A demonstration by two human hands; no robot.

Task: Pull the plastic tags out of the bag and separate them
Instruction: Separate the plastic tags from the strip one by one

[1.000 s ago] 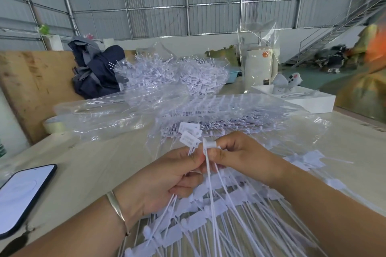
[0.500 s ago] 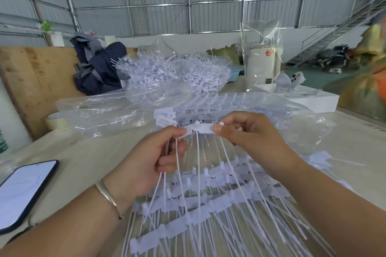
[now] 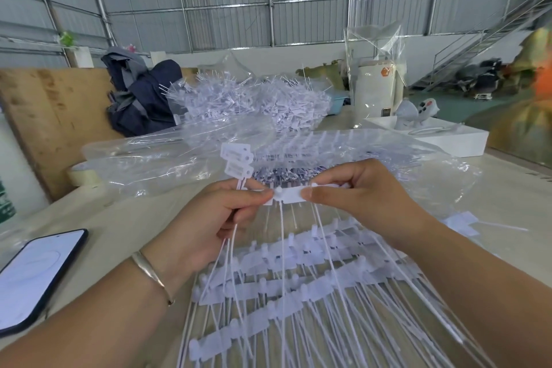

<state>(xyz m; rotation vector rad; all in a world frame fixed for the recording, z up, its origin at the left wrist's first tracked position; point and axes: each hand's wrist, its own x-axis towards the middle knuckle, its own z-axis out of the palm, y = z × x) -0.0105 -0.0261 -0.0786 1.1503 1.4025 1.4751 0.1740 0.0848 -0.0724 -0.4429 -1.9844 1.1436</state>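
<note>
The left hand (image 3: 209, 218) and the right hand (image 3: 361, 197) meet a little above the centre of the view and hold one white strip of plastic tags (image 3: 288, 195) between them. The left thumb and fingers pinch its left end, and the right thumb and forefinger pinch its right end. The thin tails of the tags hang down from the strip toward 6 o'clock. The left hand also grips several separated tags (image 3: 237, 160), whose flat heads stand up above its fingers at about 11 o'clock from the strip.

Below the hands, from the centre toward 6 o'clock, more joined rows of tags (image 3: 286, 287) lie on the pale table (image 3: 107, 218). Just behind the hands, at 12 o'clock, lies the clear plastic bag (image 3: 167, 158) with tags inside. Further back sits a heap of loose tags (image 3: 251, 98). A smartphone (image 3: 33, 278) lies at 8 o'clock on the table. The left wrist wears a bracelet (image 3: 149, 273).
</note>
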